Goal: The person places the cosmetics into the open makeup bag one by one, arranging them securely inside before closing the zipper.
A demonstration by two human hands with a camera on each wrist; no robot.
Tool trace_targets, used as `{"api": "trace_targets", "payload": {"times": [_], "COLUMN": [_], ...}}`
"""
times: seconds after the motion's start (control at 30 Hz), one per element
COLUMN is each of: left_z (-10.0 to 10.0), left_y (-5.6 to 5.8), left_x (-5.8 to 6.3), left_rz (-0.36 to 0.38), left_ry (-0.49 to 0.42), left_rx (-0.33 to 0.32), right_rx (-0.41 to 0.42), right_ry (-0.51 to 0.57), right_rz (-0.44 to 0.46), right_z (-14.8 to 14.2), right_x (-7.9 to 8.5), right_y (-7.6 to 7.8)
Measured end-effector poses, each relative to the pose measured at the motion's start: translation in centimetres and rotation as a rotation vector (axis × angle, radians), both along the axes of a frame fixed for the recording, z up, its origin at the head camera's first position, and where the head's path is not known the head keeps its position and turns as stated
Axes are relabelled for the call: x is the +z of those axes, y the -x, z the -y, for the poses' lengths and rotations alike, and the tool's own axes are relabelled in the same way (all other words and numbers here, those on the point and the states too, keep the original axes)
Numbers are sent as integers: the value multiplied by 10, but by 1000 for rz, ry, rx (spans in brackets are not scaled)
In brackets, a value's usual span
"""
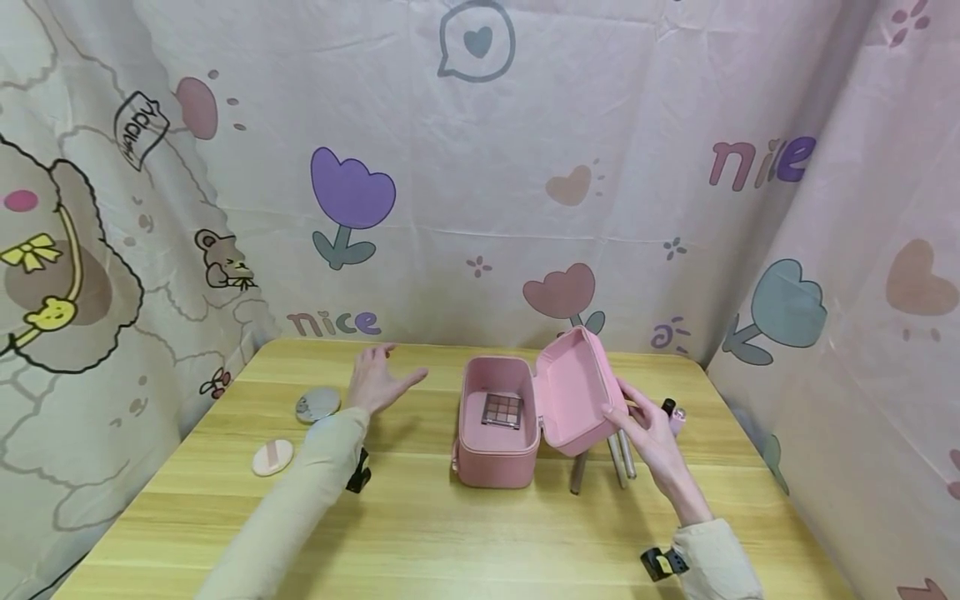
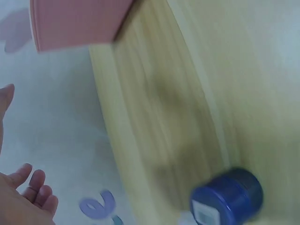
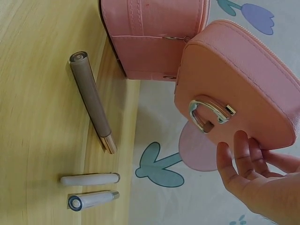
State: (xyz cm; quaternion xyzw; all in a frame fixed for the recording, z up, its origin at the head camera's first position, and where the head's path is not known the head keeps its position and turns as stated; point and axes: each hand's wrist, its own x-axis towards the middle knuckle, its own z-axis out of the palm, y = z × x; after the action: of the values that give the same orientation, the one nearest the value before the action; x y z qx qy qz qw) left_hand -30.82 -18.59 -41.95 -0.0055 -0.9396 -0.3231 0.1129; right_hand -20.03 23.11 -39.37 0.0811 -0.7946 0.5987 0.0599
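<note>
A pink makeup case (image 1: 495, 468) stands near the middle of the table, its lid (image 1: 576, 390) swung out to the right. Inside the case lies an eyeshadow palette (image 1: 502, 411). My right hand (image 1: 654, 435) holds the lid's outer edge, thumb on the inner side; in the right wrist view the fingers rest against its outer face near the handle (image 3: 208, 114). My left hand (image 1: 377, 382) hovers left of the case, thumb and fingers spread and holding nothing. A blue jar (image 2: 227, 197) shows in the left wrist view; I cannot pick it out in the head view.
Left of my left hand lie a round silvery compact (image 1: 318, 404) and a powder puff (image 1: 273, 457). Under and beside the lid lie a brown makeup tube (image 3: 90, 96) and two pale tubes (image 3: 90, 179). A small pink bottle (image 1: 677, 420) and a black-capped item (image 1: 667, 407) stand behind my right hand.
</note>
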Motion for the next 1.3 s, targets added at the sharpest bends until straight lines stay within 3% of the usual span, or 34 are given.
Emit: {"api": "trace_targets", "payload": {"times": [0.27, 0.63, 0.87, 1.1, 1.3], "left_z": [41, 89, 100, 102, 100], "left_y": [-1, -9, -9, -11, -9], "left_x": [-6, -15, -21, -30, -36], "left_rz": [44, 249, 372, 413, 413], "left_ry": [37, 62, -31, -110, -121], "left_rx": [141, 293, 342, 350, 352], "right_rx": [-9, 2, -26, -60, -89], "right_ry": [-7, -22, -44, -47, -41], "right_rz": [0, -33, -58, -49, -11], "right_z": [-1, 0, 0, -1, 1], "right_x": [-2, 0, 1, 4, 7], "right_y": [1, 3, 5, 11, 14]}}
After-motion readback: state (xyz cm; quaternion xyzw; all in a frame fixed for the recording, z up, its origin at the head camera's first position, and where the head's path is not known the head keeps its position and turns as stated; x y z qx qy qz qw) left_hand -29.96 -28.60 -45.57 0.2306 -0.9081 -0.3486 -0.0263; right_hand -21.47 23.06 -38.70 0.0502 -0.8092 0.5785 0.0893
